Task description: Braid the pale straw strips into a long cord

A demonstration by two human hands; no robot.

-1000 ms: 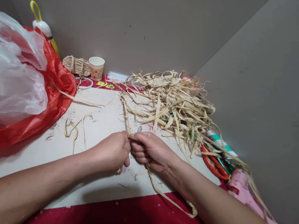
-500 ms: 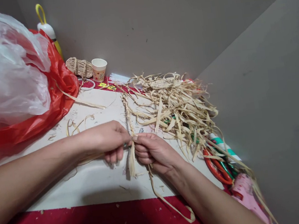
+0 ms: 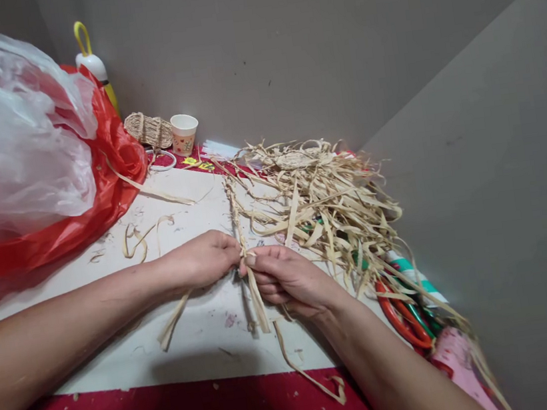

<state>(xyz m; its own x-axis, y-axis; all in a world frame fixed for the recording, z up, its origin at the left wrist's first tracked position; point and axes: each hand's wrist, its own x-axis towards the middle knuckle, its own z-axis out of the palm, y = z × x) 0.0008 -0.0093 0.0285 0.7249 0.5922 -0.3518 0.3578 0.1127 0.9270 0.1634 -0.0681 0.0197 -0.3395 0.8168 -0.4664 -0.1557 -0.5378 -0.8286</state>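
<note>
A narrow braid of dry, pale plant strips [image 3: 235,213] runs down the white board [image 3: 202,349] to my two hands. At its lower end my right hand [image 3: 283,274] pinches the strips between thumb and fingers, and loose tails hang below. My left hand [image 3: 210,257] meets it from the left, fingers closed together at the braid's edge. One strip end [image 3: 174,322] sticks out beneath my left wrist. What the left fingertips hold is mostly hidden, but strips pass into them.
A heap of dry strips [image 3: 332,190] lies right of the braid. Red-handled scissors [image 3: 402,316] and a pink tool [image 3: 458,359] are at the right edge. Plastic bags [image 3: 18,144], a woven coil [image 3: 149,130], a paper cup [image 3: 185,134] and a bottle [image 3: 92,66] stand behind, left.
My left fingers have drawn together at the braid, where some hung lower before. A strip end now shows under my left wrist, and the tails below my right hand have shifted right.
</note>
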